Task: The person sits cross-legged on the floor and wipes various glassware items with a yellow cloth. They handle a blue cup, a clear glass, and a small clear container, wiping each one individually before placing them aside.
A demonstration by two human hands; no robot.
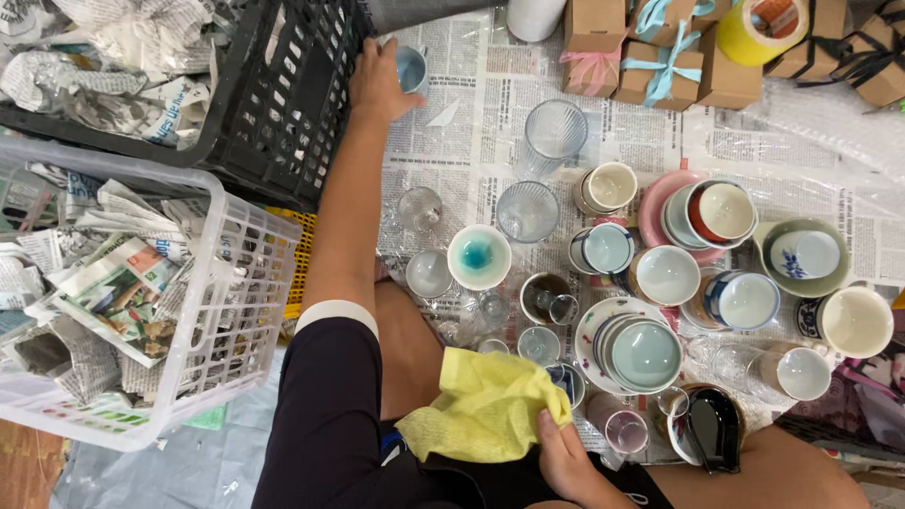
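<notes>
The left hand [379, 83] reaches far out and closes its fingers on a small pale-blue cup [411, 68], which stands on the newspaper [452, 141] just beside the black crate [283, 104]. The right hand [566, 462] stays close to the body, clamped on a yellow cloth [485, 405] that drapes over the lap. Between the two hands, crockery and glassware crowd the newspaper. Two ribbed tumblers [554, 132] stand near the middle, one behind the other, with a small clear glass [420, 207] to their left. In front of them sits a white bowl with a turquoise centre [479, 256], touching a smaller grey bowl [429, 273]. To the right lie a pink plate [660, 203] carrying stacked bowls, a green dish [803, 256] with a blue-patterned cup in it, and a stack of celadon bowls [646, 353] on a patterned plate. A black spoon [716, 429] rests in a dish near the right knee. Brown gift boxes [660, 57] tied with pink and blue ribbon line the far edge, beside a roll of yellow tape [759, 28]. The crate and a white basket [132, 302] at the left both hold crumpled newspaper.
</notes>
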